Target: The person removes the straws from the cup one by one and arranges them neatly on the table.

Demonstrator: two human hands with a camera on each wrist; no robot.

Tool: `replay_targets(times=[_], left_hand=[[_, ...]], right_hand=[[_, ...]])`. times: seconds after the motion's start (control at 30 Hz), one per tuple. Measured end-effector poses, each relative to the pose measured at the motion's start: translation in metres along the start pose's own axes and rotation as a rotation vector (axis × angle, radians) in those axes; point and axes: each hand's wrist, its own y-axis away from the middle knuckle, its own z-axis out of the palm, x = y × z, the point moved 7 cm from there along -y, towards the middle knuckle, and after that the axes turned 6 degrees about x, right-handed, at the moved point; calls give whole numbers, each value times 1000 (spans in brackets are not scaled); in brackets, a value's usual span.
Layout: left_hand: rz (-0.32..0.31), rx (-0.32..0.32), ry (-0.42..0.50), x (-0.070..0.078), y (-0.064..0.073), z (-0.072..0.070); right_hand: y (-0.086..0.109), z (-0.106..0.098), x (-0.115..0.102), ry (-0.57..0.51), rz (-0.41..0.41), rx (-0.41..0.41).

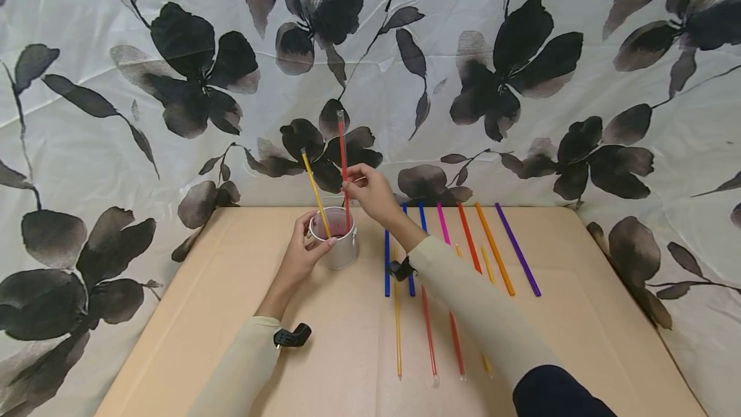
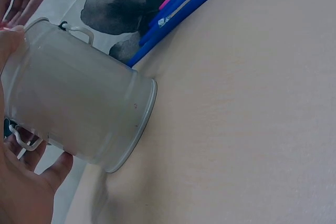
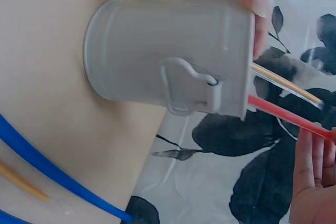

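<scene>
A small grey-white metal bucket (image 1: 340, 255) with side handles stands upright on the table. My left hand (image 1: 302, 251) grips it near the rim, the thumb on the near side. In the left wrist view the bucket (image 2: 79, 93) hides part of that hand. My right hand (image 1: 372, 194) pinches a long red stick (image 1: 343, 150) by its middle, and the stick's lower end is inside the bucket. Beside it a thin yellow stick (image 1: 313, 183) leans in the bucket, its clear-wrapped tip showing in the right wrist view. The sticks' lower ends are hidden by the bucket's wall.
Right of the bucket, several sticks lie in two rows, partly under my right forearm: thicker ones, such as purple (image 1: 518, 250) and orange (image 1: 494, 250), behind thin yellow (image 1: 398, 333) and red (image 1: 429, 333) ones. A flower-patterned cloth (image 1: 428, 114) hangs behind the table.
</scene>
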Motion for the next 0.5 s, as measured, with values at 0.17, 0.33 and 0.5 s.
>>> replay_targets(times=[0.17, 0.33, 0.5], left_hand=[[2, 1, -1, 0, 0, 0], [-2, -5, 0, -1, 1, -1], [-3, -9, 0, -1, 2, -1]], right_hand=[[0, -12, -11, -88, -23, 37], [1, -23, -22, -139, -49, 62], [3, -33, -35, -190, -59, 91]])
